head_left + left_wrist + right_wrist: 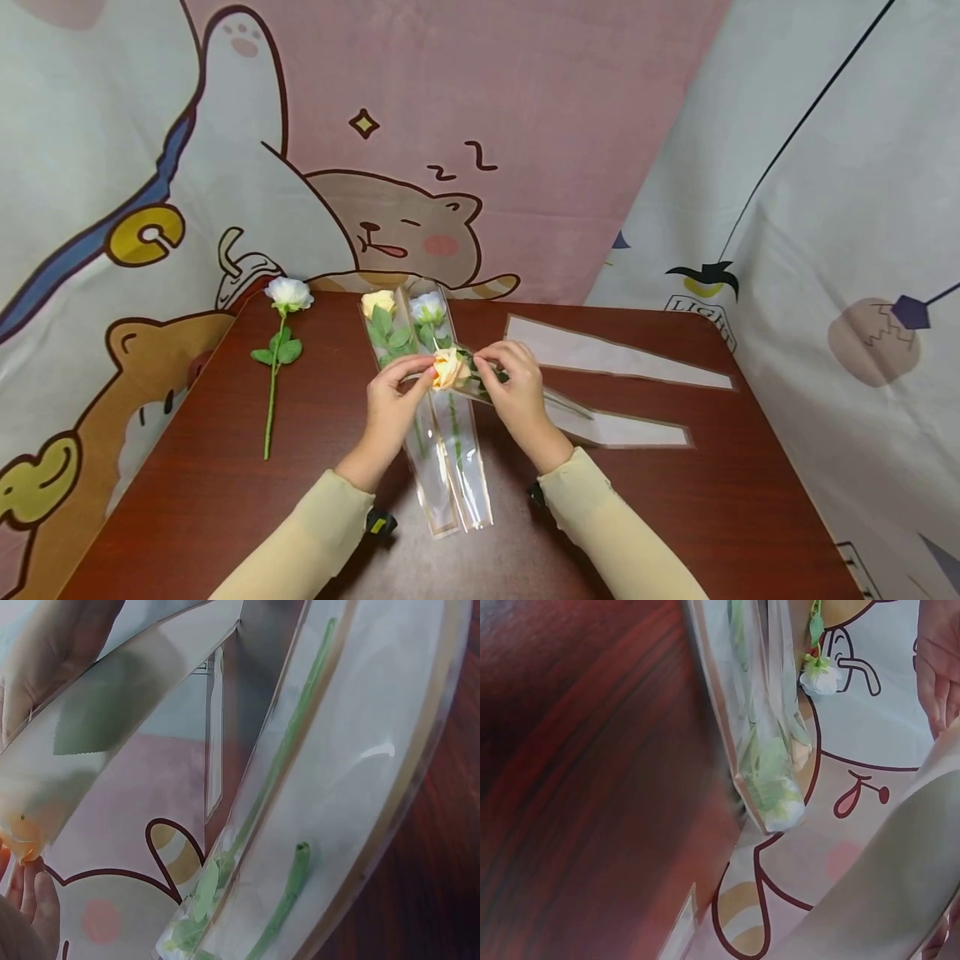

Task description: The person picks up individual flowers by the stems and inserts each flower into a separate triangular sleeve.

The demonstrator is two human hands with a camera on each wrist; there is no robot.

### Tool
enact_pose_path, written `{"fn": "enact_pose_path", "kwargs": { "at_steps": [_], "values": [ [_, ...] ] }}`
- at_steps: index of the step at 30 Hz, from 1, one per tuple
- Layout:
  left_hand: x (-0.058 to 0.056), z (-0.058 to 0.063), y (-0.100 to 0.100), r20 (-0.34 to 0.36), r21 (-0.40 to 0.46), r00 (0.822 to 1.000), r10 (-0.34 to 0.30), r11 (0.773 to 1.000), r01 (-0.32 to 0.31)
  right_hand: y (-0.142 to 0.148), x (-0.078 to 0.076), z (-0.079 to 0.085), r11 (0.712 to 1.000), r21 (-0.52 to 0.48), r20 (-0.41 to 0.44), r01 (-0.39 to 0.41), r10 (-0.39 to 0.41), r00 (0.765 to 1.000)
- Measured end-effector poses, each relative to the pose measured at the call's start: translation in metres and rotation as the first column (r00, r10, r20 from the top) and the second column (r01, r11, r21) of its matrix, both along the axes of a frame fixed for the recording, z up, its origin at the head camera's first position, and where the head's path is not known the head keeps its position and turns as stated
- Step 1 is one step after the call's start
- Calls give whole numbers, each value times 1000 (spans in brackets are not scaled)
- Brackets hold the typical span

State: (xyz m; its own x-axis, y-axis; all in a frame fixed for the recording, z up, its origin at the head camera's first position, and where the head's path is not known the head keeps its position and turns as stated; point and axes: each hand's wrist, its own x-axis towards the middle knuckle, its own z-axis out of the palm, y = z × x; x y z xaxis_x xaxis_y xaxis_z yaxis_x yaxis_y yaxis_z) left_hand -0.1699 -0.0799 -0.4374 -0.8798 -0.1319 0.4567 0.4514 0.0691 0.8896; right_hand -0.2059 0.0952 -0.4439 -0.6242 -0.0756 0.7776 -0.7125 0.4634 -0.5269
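A peach-yellow artificial rose [449, 369] lies inside a clear, brown-edged flower sleeve [135, 690], held above the table. My left hand [395, 406] pinches the bloom between thumb and fingertips, at the sleeve's wide end. With thumb and forefinger, my right hand [519, 392] pinches the sleeve's edge near the leaves. The stem runs off to the right inside the sleeve, partly hidden by the right hand. Below lie two sleeved roses side by side, one pale yellow [378, 302] and one bluish white [427, 307].
A bare white rose [289, 294] with a green stem lies on the left of the brown table [195, 500]. Two flat tapered sleeves, a farther one [600, 352] and a nearer one [637, 429], lie at the right. A cartoon-printed cloth [525, 100] hangs behind the table.
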Motion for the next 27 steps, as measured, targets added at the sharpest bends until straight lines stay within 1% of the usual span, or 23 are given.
{"fn": "enact_pose_path", "kwargs": {
  "at_steps": [5, 12, 17, 23, 27],
  "values": [
    [-1, 3, 4, -2, -46, 999, -38, 998, 38, -3, -1, 2, 1000, 4, 10, -8, 8, 1000],
    [-4, 9, 4, 8, -155, 999, -36, 987, 37, -4, -1, 4, 1000, 8, 1, -13, 13, 1000],
    [-4, 12, 4, -13, -207, 999, -44, 978, 40, -5, 0, 5, 1000, 7, -1, -16, 16, 1000],
    [-2, 13, 4, -13, -233, 999, -37, 972, 33, -6, -1, 4, 1000, 18, 3, -8, 7, 1000],
    [0, 10, 1, 15, -219, 1000, -8, 976, 11, -5, -3, 3, 999, 34, 2, 15, -15, 1000]
  ]
}}
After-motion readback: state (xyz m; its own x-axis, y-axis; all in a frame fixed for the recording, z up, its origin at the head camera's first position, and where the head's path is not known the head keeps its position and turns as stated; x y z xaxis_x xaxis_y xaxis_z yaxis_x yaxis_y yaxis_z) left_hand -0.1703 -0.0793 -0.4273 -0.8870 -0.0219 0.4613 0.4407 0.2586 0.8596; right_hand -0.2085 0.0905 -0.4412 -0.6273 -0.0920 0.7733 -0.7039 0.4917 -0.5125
